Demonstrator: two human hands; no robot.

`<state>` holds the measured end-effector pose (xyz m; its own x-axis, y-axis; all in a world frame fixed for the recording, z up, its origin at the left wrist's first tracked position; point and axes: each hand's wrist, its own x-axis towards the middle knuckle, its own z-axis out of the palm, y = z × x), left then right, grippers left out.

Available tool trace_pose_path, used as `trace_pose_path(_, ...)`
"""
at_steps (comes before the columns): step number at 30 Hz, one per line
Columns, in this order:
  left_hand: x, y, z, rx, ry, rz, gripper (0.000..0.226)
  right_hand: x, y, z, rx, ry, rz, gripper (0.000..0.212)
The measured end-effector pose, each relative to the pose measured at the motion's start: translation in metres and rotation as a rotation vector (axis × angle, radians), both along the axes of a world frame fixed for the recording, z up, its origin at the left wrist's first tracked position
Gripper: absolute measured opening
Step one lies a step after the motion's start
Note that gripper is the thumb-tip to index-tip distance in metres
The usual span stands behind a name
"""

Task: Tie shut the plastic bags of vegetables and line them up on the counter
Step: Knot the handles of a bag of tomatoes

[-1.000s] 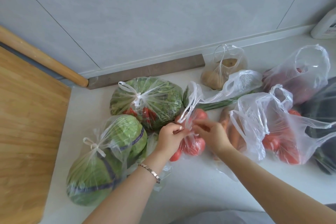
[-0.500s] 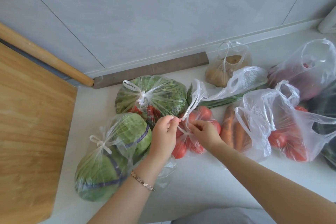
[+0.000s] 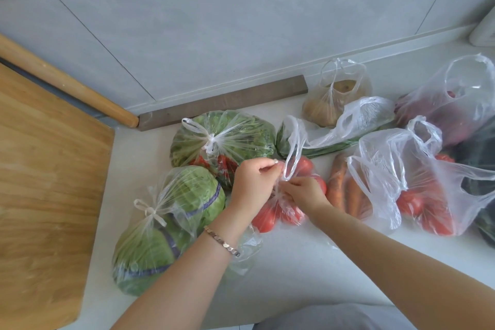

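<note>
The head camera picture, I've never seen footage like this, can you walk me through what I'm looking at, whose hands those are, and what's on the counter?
There is no machine here. A person wears a camera on the head, looking forward and down, so you see their own two arms reaching out.

The left hand, above a bracelet, and the right hand both pinch the handles of the tomato bag, working them into a knot.

On the white counter to the left lie two bags already tied: the cabbage bag and the greens bag.

To the right, still open, are the carrot bag, another red vegetable bag, the potato bag and a long green vegetable bag. A wooden board sits at far left.
</note>
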<state>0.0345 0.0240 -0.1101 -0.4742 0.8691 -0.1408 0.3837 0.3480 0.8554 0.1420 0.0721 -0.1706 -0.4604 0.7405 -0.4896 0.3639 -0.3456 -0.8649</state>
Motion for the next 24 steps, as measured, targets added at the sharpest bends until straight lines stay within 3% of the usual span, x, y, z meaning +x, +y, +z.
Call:
trace_pose_path(2, -0.003, -0.003, -0.002, 0.018, -0.092, 0.084, 0.014, -0.006, 0.004, 0.001, -0.077, -0.040, -0.063, 0.035)
trace_pose_path(5, -0.003, -0.008, -0.006, 0.027, -0.164, 0.065, 0.019, -0.010, 0.000, 0.004, 0.146, -0.183, 0.154, 0.040)
trace_pose_path(8, -0.001, -0.002, -0.007, -0.005, -0.210, 0.056, 0.020, -0.002, -0.006, 0.002, 0.283, -0.111, 0.322, 0.035)
trace_pose_path(11, -0.002, 0.009, -0.011, -0.066, -0.274, 0.051, 0.022, 0.004, -0.005, 0.001, 0.329, -0.052, 0.353, 0.031)
trace_pose_path(14, -0.008, 0.009, -0.023, -0.111, -0.253, 0.075, 0.016, 0.006, -0.004, 0.000, 0.176, 0.001, 0.237, 0.040)
trace_pose_path(18, -0.013, -0.008, -0.042, -0.173, -0.150, 0.032, 0.009, 0.013, 0.001, -0.001, -0.103, 0.139, 0.074, 0.035)
trace_pose_path(24, -0.013, -0.024, -0.047, -0.129, -0.085, -0.038, 0.018, 0.009, 0.003, -0.001, -0.090, 0.117, 0.000, 0.024)
